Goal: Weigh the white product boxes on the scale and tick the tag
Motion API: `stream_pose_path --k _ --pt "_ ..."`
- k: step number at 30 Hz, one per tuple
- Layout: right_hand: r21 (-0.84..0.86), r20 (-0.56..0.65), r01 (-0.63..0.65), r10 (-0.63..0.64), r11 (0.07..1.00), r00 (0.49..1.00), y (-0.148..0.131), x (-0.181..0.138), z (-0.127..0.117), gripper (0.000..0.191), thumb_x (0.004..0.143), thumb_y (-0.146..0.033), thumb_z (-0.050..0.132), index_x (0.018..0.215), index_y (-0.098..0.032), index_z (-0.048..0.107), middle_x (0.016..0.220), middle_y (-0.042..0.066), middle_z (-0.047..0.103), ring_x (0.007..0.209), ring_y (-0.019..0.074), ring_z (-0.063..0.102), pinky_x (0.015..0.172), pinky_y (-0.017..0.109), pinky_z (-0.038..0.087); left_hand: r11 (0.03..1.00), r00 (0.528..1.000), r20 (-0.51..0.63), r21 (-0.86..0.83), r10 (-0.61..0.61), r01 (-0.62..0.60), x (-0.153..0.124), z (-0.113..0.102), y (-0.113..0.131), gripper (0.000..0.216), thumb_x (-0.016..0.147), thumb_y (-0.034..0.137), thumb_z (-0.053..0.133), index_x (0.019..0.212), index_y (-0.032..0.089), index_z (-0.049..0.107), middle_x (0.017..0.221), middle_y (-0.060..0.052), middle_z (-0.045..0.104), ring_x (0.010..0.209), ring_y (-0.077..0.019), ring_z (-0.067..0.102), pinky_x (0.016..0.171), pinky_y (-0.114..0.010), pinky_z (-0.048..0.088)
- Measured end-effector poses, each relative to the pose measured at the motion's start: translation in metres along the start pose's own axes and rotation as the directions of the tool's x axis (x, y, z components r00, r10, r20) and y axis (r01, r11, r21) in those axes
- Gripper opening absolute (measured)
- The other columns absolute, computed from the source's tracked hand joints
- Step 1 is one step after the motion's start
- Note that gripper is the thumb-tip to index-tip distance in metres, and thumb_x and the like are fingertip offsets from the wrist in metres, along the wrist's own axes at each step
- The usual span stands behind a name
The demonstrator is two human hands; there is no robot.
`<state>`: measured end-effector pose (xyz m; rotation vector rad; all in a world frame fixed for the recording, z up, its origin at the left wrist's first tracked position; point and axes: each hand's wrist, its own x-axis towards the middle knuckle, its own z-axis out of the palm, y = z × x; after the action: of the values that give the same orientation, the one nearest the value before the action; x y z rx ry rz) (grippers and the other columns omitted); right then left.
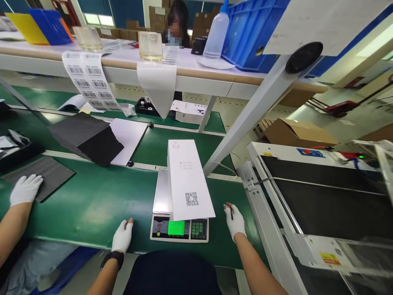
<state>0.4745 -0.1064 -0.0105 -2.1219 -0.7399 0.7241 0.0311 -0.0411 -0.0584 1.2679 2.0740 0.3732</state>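
Observation:
A white box with a QR code lies on the metal pan of a digital scale, whose display is lit green. My left hand, in a white glove with bare fingertips and a dark band at the wrist, rests at the bench edge left of the scale. Its fingers are drawn together, with nothing visible in them. To the right of the scale is my right hand, gloved the same way. Its fingers are closed around a small dark thing that I cannot make out. Neither hand touches the box.
A co-worker's gloved hand presses on a dark grey sheet at left. Black folded cartons lie behind it. A conveyor machine stands at right beside a slanted post. Label strips hang from the shelf. Another person sits beyond.

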Motion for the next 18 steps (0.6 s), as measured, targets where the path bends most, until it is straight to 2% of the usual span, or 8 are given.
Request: stream_pose_path --k 2,4,8,13,18 --pt "0.073 -0.002 0.064 -0.064 0.995 0.998 -0.008 0.004 0.003 0.066 0.077 -0.063 0.046 0.120 -0.013 0.056 0.116 0.018 0.065 0.108 0.0309 0.064 0.101 0.045 0.047 0.998 1.000 0.022 -0.053 0.019 -0.017 0.004 -0.004 0.008 0.049 0.087 0.053 0.034 0.101 0.015 0.062 0.103 -0.015 0.073 0.101 -0.0287 0.068 0.093 -0.040 0.052" --pt "0.136 -0.014 0.124 -0.123 0.983 0.992 -0.023 0.007 0.005 0.066 0.080 -0.064 0.048 0.123 -0.014 0.055 0.120 0.018 0.064 0.110 0.0301 0.063 0.101 0.046 0.047 0.993 0.999 0.021 -0.108 0.049 -0.046 0.007 -0.010 0.026 0.052 0.088 0.055 0.032 0.107 0.016 0.058 0.109 -0.015 0.070 0.105 -0.0282 0.065 0.097 -0.041 0.050" --pt "0.307 -0.048 0.216 -0.212 0.927 0.976 -0.068 0.009 0.008 0.058 0.082 -0.061 0.057 0.119 -0.016 0.059 0.118 0.014 0.065 0.110 0.0297 0.062 0.104 0.049 0.045 0.941 0.985 -0.045 -0.289 0.168 -0.174 0.001 -0.029 0.087 0.054 0.085 0.063 0.036 0.106 0.018 0.058 0.108 -0.011 0.068 0.103 -0.0271 0.063 0.097 -0.042 0.048" --pt "0.446 -0.036 0.275 -0.289 0.852 0.957 -0.127 0.005 0.012 0.054 0.079 -0.059 0.067 0.112 -0.017 0.063 0.109 0.010 0.068 0.107 0.0301 0.062 0.104 0.050 0.044 0.818 0.934 -0.108 -0.455 0.341 -0.351 -0.023 -0.048 0.161 0.051 0.084 0.063 0.042 0.102 0.019 0.060 0.109 -0.010 0.067 0.105 -0.0260 0.061 0.100 -0.043 0.044" --pt "0.469 -0.025 0.307 -0.335 0.828 0.942 -0.160 -0.001 0.016 0.057 0.078 -0.064 0.067 0.112 -0.017 0.064 0.106 0.009 0.069 0.108 0.0308 0.062 0.104 0.050 0.044 0.758 0.900 -0.116 -0.502 0.419 -0.417 -0.038 -0.052 0.193 0.049 0.085 0.062 0.044 0.102 0.019 0.061 0.111 -0.009 0.068 0.106 -0.0245 0.061 0.098 -0.040 0.045"
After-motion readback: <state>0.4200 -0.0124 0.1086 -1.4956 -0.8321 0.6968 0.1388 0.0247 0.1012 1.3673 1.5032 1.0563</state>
